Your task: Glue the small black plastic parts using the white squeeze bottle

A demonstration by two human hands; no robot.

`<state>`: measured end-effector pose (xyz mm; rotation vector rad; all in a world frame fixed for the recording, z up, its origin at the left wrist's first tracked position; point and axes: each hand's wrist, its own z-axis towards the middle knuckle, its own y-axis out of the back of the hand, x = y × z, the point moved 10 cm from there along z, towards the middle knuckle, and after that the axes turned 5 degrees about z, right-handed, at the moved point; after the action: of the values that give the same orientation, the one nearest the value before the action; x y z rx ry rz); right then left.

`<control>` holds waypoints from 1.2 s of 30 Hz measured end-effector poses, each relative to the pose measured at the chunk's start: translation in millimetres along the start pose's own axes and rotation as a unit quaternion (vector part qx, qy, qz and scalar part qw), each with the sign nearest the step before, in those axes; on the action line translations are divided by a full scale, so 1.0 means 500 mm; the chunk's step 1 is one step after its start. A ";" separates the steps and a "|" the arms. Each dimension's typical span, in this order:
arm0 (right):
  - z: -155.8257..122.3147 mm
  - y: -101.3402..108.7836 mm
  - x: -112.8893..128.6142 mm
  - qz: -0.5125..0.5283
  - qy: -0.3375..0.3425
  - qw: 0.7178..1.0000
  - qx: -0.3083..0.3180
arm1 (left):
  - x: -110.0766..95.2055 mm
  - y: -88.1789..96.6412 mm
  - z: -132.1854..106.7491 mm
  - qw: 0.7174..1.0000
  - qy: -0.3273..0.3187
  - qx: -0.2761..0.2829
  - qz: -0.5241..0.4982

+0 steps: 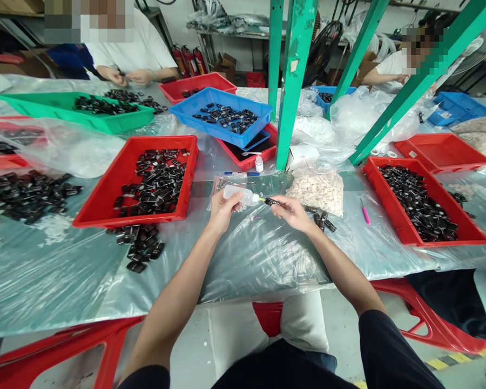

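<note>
1. Fingers of the left hand [222,210] grasp a translucent white, rounded plastic squeeze bottle [245,195], thumb along its near side.
2. Fingers of the right hand [294,212] pinch a small, glossy black, oblong piece [272,201] by its right end.
3. Both things are held above the middle of the table [263,265], in front of the person's body.
4. No writing can be made out on the squeeze bottle. A small white capped bottle [259,164] beyond it bears a label too small to read.
5. The squeeze bottle tips nearly level, its long axis running left to right, its narrow nozzle pointing right and slightly down. The black piece lies roughly in line, its left end facing the nozzle tip; whether they touch cannot be told.
6. Wrinkled, shiny clear plastic film covers the green table. Near the right hand sit a clear bag of pale, chip-like bits [318,189] and a few loose black pieces [324,221].
7. Shallow, rectangular red plastic trays flank the hands: a left one [123,165] and a right one [467,229], both heaped with similar black pieces.
8. Right of the bag lies a slim, bright pink pen-like tool [365,212].
</note>
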<state>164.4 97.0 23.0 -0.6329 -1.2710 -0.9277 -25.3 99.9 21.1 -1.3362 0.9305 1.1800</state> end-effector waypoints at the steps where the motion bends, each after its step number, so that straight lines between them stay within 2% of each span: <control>1: 0.001 0.001 -0.003 0.001 -0.002 1.000 -0.005 | 0.000 0.002 0.000 1.000 -0.002 -0.003 0.000; 9: 0.003 0.019 -0.005 0.009 0.010 0.998 -0.054 | -0.005 0.003 -0.004 1.000 -0.015 -0.026 0.008; 15: 0.007 0.020 -0.014 0.032 0.000 0.998 -0.054 | -0.001 0.000 -0.005 0.999 -0.014 -0.027 0.011; 27: 0.002 0.032 -0.002 0.029 -0.003 0.996 -0.085 | 0.000 -0.006 -0.007 0.999 -0.005 -0.024 -0.021; 36: 0.002 0.041 0.010 0.026 0.024 0.994 -0.108 | 0.003 -0.009 -0.011 0.999 0.000 -0.017 -0.039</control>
<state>181.6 107.3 29.9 -0.8043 -1.1155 -1.0383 -19.7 95.3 20.1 -1.3871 0.8536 1.1401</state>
